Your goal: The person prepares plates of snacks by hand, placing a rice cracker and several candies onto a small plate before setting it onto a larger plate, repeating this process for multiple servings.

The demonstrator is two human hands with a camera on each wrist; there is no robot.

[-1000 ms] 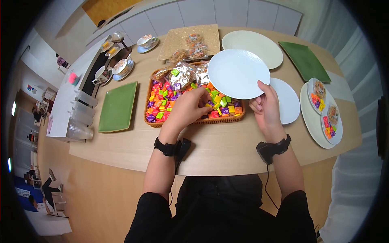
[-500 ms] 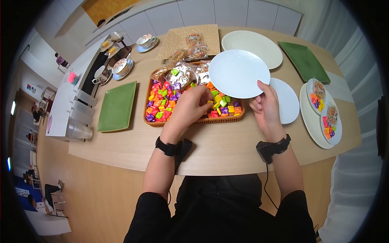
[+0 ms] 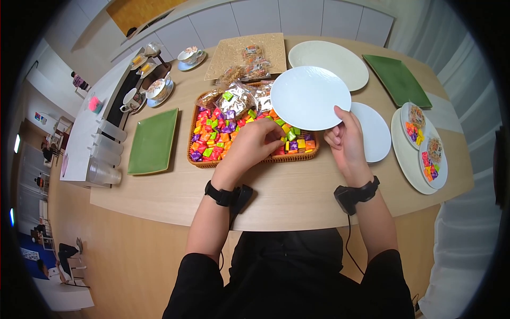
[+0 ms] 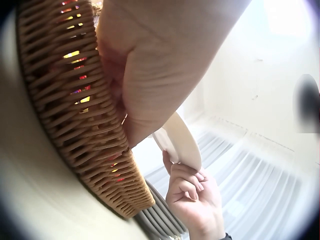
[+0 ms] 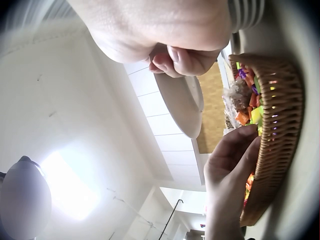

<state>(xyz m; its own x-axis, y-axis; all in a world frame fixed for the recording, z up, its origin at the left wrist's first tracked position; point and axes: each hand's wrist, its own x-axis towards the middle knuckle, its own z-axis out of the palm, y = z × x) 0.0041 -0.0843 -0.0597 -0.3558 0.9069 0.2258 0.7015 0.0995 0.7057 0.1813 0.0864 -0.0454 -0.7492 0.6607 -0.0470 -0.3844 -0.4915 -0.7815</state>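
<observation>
- Two bare hands are nearest. The left hand [image 3: 254,142] is above the front of the basket [image 3: 295,157], its fingers bent down and drawn in towards the thumb; whether the tips pinch a candy I cannot tell, as they are partly hidden.
- The right hand [image 3: 348,141] grips the white plate [image 3: 311,98] by its near right edge, thumb on the upper face, other fingers curled below. The plate is raised, beside and partly over the basket's right side.
- That plate looks stiff, fairly light, smooth and breakable. The rim seems the right hold, with support from beneath if it carries weight.
- Wrapped candies [image 3: 210,139] fill the front of the basket. They look small, light and rather slippery; fingertips on opposite sides should hold one.
- Just right of the held plate is a stack of white plates [image 3: 378,135]. Farther right, two small plates [image 3: 442,178] bearing candies and bagged snacks rest on an oval dish [image 3: 402,165].
- Crinkly bags [image 3: 238,100] lie at the basket's back. They look soft outside, with contents that may crumble, so a loose edge is the gentler hold.
- Beyond the basket, more bagged snacks [image 3: 252,52] sit on a textured board [image 3: 226,59].
</observation>
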